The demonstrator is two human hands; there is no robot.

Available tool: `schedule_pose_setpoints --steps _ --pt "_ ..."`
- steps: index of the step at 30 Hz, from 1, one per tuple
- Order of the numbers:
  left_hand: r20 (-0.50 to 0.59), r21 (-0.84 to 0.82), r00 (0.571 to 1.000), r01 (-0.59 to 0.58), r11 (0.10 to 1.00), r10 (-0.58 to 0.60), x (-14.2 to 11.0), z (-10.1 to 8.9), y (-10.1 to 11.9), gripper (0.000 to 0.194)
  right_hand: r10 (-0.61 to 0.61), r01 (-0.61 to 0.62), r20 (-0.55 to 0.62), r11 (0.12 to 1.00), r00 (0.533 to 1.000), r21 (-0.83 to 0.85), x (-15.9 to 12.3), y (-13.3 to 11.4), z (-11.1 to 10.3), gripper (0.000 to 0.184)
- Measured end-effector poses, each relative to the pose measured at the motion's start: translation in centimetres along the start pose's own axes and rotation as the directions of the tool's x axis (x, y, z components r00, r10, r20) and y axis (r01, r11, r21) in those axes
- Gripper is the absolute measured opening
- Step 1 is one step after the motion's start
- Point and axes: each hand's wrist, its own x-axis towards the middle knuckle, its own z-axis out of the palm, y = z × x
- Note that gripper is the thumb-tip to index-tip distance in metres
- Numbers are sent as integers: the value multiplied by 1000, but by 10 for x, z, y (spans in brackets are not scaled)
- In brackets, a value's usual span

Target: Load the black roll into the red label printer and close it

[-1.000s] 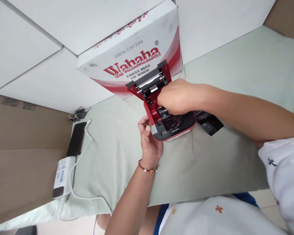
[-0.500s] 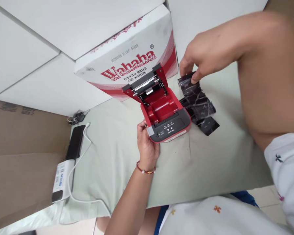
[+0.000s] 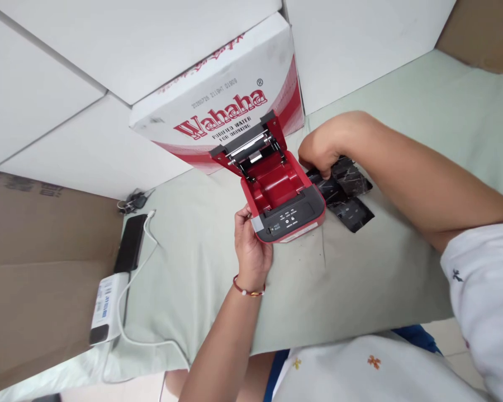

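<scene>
Fingers of the left hand (image 3: 254, 245) hold a boxy red plastic printer (image 3: 289, 209) by its left side, lid (image 3: 248, 142) raised, on wrinkled cloth (image 3: 360, 285). Just right, the right hand (image 3: 323, 144) curls over glossy black film (image 3: 352, 213); whether it grips, I cannot tell.

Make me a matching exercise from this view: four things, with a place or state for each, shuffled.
1. left hand
2. right hand
3. red machine
4. box

A. behind the machine
B. at the black film
C. hinged open
D. against the machine's side

Pairs: 1-D, 2-B, 3-C, 4-A
</scene>
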Motion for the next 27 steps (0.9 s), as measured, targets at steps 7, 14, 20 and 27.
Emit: schedule_pose_setpoints --steps 7,14,20,27 --pt "32 16 999 15 1000 -16 0 -3 1 43 -54 82 303 993 951 -79 -33 -5 -32 24" --pt "18 24 1000 -5 1000 4 1 -2 0 43 -343 315 301 939 890 138 -102 3 -78 53" --pt "7 19 1000 -27 999 27 1 2 -1 47 -653 635 167 758 739 151 -98 -24 -74 48" --pt "-2 24 1000 -11 1000 11 0 1 -1 47 -495 495 23 864 868 -93 -53 -58 -35 37"
